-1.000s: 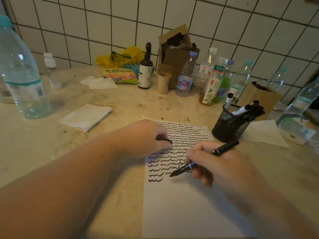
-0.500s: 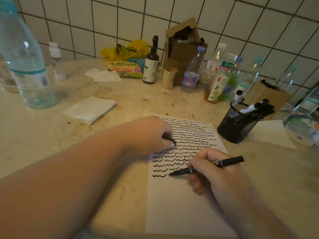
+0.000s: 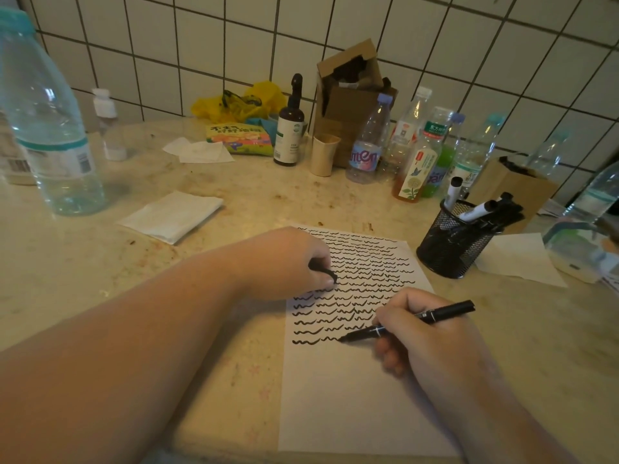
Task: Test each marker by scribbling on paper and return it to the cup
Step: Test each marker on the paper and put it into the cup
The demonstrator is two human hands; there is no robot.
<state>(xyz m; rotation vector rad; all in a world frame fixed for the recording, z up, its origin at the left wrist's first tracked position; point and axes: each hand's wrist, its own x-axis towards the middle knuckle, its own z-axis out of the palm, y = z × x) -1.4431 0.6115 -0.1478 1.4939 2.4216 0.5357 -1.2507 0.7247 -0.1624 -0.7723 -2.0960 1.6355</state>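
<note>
White wall tiles back a stained stone counter [image 3: 83, 272] crowded with plastic bottles and folded tissues. Near the front edge lies the paper [image 3: 345, 396], its upper half filled with rows of black squiggles. The right hand [image 3: 432, 339] grips the marker [image 3: 402, 324] in a writing hold, fingers closed around the barrel, tip touching the sheet at the end of the lowest, unfinished row. The left hand [image 3: 288, 262] rests on the paper's upper left part, curled shut around a small dark piece, probably the marker cap [image 3: 323, 271]; this hand also pins the sheet. The black mesh cup [image 3: 450, 244] stands just beyond the paper's upper right corner and holds several more markers [image 3: 482, 209], some leaning outward.

Judged stage: scribble in progress; capping and return to the cup remain.

Risks:
- Fresh ink lies just below the left hand, so sliding that hand down could smear it.
- Lifting the left hand early would free the sheet to skid under the pen.
- The cup is crowded and its contents lean; a careless insertion could tip it or push out a marker.
- An unseated cap would let the tip dry.
</note>
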